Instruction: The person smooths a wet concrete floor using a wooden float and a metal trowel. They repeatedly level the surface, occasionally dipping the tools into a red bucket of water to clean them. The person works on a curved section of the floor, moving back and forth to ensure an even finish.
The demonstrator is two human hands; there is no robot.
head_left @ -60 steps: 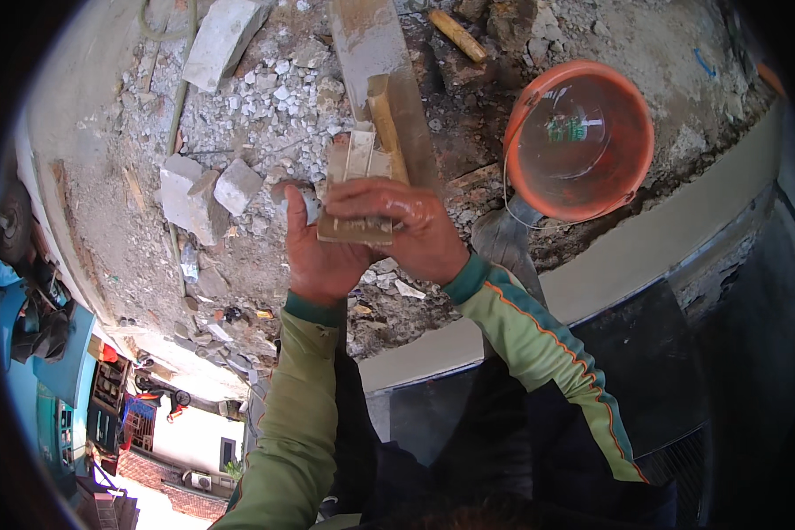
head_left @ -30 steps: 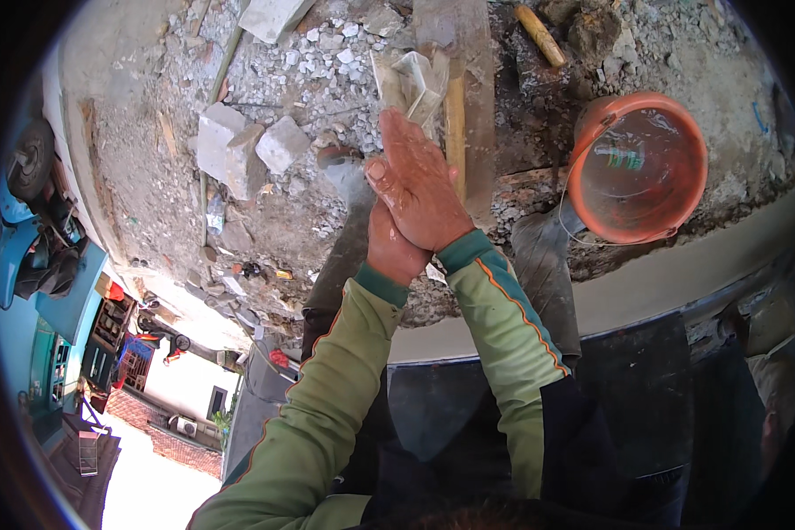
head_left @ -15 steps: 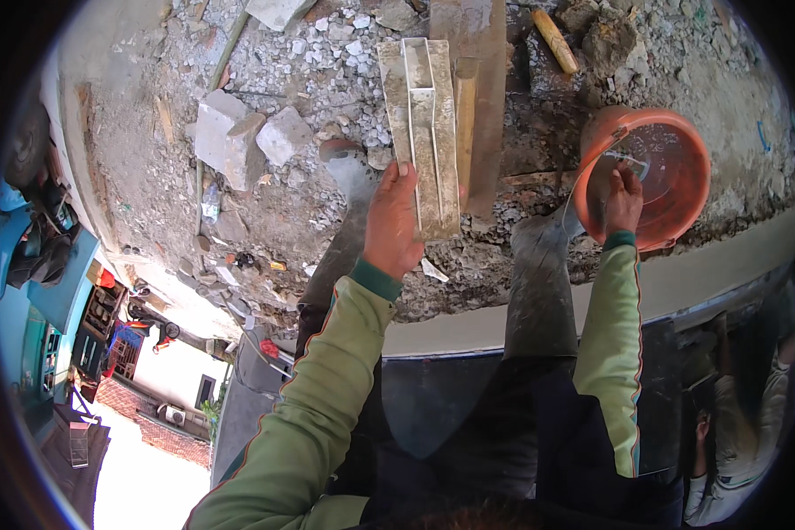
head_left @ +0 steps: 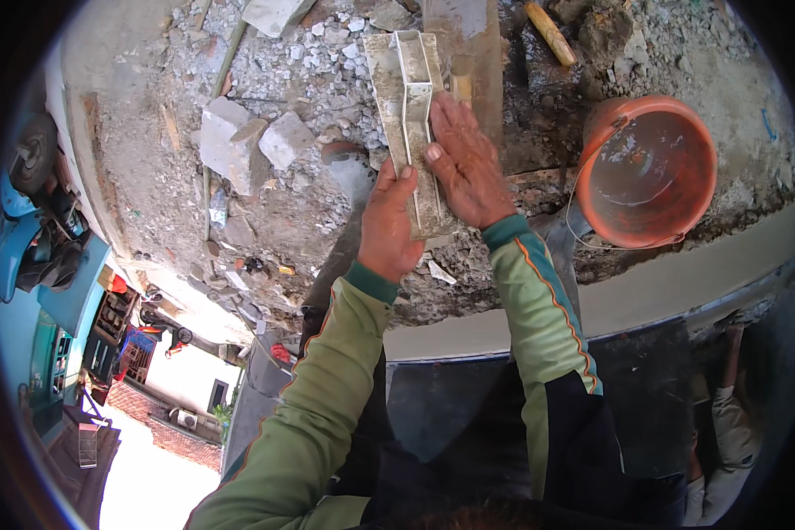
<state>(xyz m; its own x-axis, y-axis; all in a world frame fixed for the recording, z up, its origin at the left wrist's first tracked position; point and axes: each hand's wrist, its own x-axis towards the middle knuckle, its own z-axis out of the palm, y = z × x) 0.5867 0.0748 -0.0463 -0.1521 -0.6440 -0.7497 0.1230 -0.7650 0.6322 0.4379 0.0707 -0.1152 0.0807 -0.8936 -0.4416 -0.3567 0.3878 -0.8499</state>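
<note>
A long, narrow, dirt-stained float (head_left: 408, 132), apparently a plastering float, has a raised pale ridge along its middle and is held upright in front of me. My left hand (head_left: 388, 221) grips its lower left edge, the thumb lying on top. Against its right side rests my right hand (head_left: 468, 163), fingers stretched out along the edge and the thumb near the ridge. To the right of it stands an orange bucket (head_left: 605, 190) with a wire handle and some murky water inside.
Beyond the float lies a plank (head_left: 468, 40), with a short wooden piece (head_left: 550, 34) to its right. Broken concrete chunks (head_left: 229, 141) and gravel cover the ground at left. A pale ledge (head_left: 645, 278) runs across in front of my legs.
My right hand has come out of the orange bucket and moved left onto the float's right side, its fingers now straightened. My left hand keeps its grip; the float is almost where it was.
</note>
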